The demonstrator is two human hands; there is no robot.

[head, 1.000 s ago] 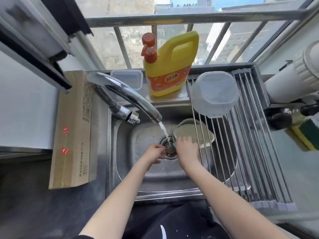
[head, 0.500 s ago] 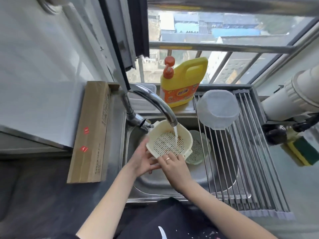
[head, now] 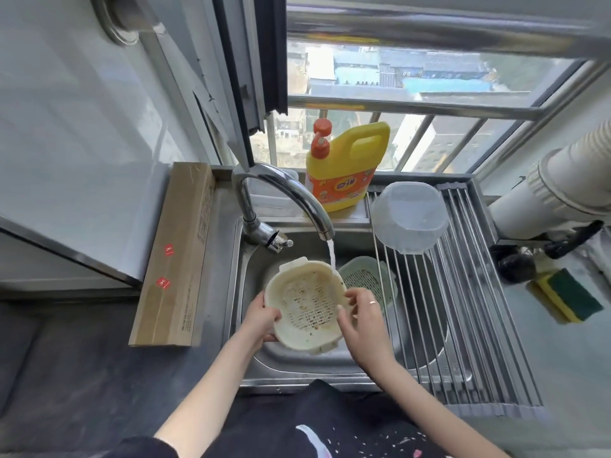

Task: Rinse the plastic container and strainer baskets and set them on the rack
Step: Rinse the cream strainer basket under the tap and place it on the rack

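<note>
Over the sink (head: 254, 328) I hold a cream strainer basket (head: 305, 304), dotted with brown specks. My left hand (head: 261, 320) grips its left rim and my right hand (head: 362, 317) holds its right rim, fingers curled over the edge. Water runs from the faucet (head: 287, 196) past the basket's far right rim. A green strainer basket (head: 365, 280) lies in the sink behind my right hand. The clear plastic container (head: 410, 216) rests upside down on the back of the roll-up rack (head: 463, 319).
A yellow detergent bottle (head: 347, 166) stands on the ledge behind the sink. A long cardboard box (head: 180, 252) lies on the counter at the left. At the right sit a yellow-green sponge (head: 568, 295) and a white ribbed duct (head: 555, 190).
One second ago both hands were low at the drain. They have since lifted the cream basket under the stream and turned it toward me, and my head has tilted up.
</note>
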